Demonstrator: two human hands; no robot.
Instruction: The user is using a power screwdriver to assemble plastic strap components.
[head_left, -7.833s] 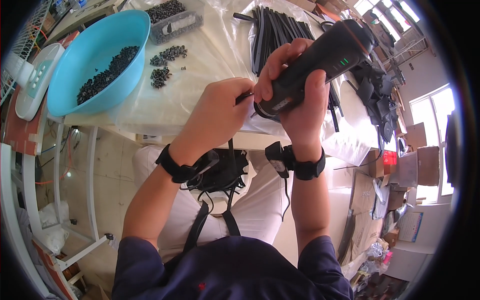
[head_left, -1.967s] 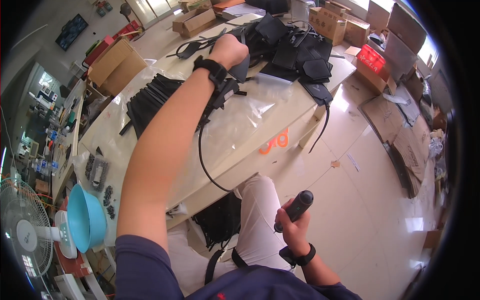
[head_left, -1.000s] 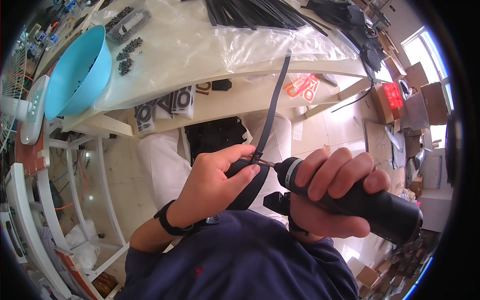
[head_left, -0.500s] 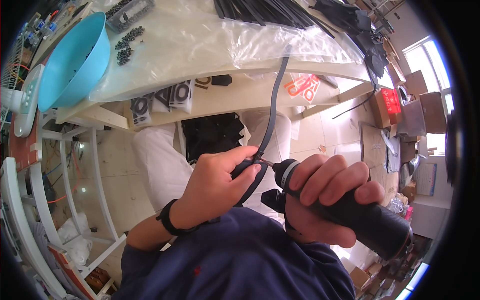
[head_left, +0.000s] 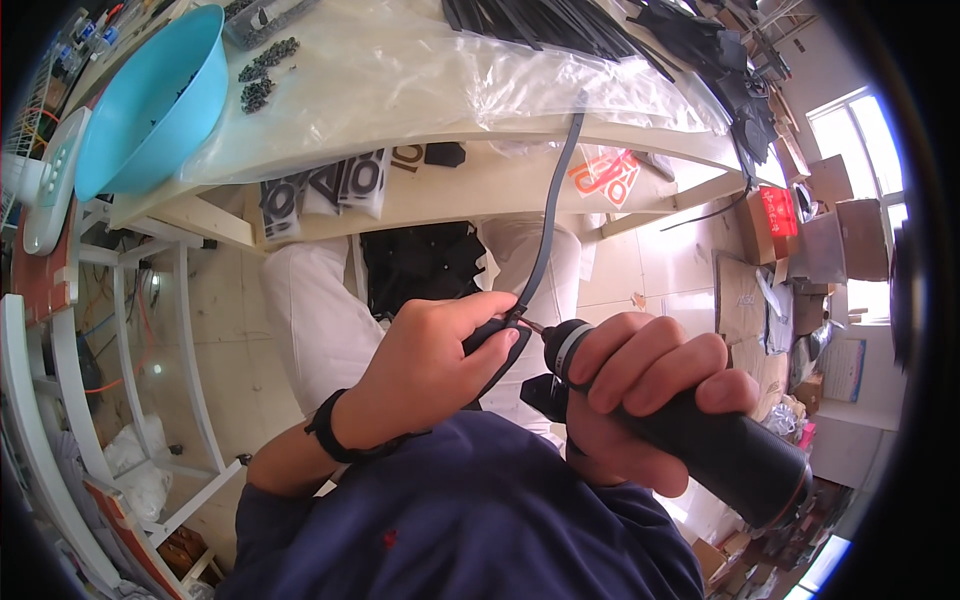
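Observation:
My left hand (head_left: 436, 352) pinches a black strap (head_left: 549, 225) near its lower end, together with a dark folded piece (head_left: 492, 350) partly covered by the fingers. From there the strap runs up to the table edge. My right hand (head_left: 655, 385) is wrapped round a black cylindrical electric screwdriver (head_left: 725, 455). Its thin bit (head_left: 533, 325) points left and meets the strap end beside my left fingertips. Whether a screw sits at the tip is too small to tell. A small black part (head_left: 545, 398) shows below the screwdriver's nose.
Ahead stands a table (head_left: 400, 120) under clear plastic sheeting. On it are a blue bowl (head_left: 160, 110), small dark screws (head_left: 262, 75) in piles and a bundle of black strips (head_left: 540, 25). A shelf below holds printed packets (head_left: 360, 185). Black pieces (head_left: 420, 268) lie between my knees.
Both hands keep their grip, and the bit stays at the strap end. The screwdriver's rear end has shifted slightly left and down. The whole view has moved a little.

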